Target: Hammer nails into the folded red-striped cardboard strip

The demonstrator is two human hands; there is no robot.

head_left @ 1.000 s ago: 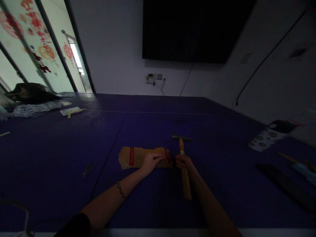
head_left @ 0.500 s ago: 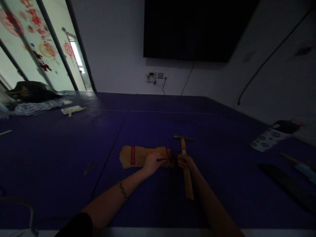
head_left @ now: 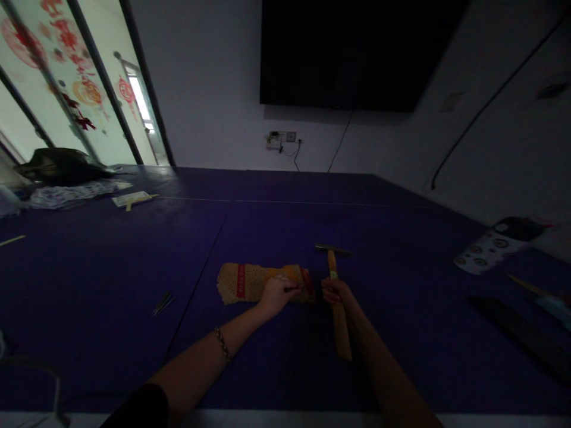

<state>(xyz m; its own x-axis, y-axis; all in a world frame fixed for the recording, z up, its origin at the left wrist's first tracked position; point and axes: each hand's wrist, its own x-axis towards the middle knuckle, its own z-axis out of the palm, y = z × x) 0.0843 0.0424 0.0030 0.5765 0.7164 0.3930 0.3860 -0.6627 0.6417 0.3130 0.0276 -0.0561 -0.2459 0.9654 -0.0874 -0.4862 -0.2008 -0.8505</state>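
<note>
- Currently, right grip (head_left: 338, 292) closed around the hammer (head_left: 342, 336)
- Left grip (head_left: 277, 293) over the patterned packet (head_left: 250, 282), partly covering it; cannot tell whether it pinches anything
- Leftward of both, thin metal pieces (head_left: 163, 303)
- Rightward, a dark slab (head_left: 517, 330)

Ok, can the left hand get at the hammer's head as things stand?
Probably yes: the hammer's head juts clear beyond the right hand, though the left hand seems to pinch a small dark object.

The packet (head_left: 254, 283) is partly covered by the left hand (head_left: 275, 294), the hammer (head_left: 342, 331) by the right hand (head_left: 338, 292); beyond both, the screen (head_left: 357, 53) is cut off above.
</note>
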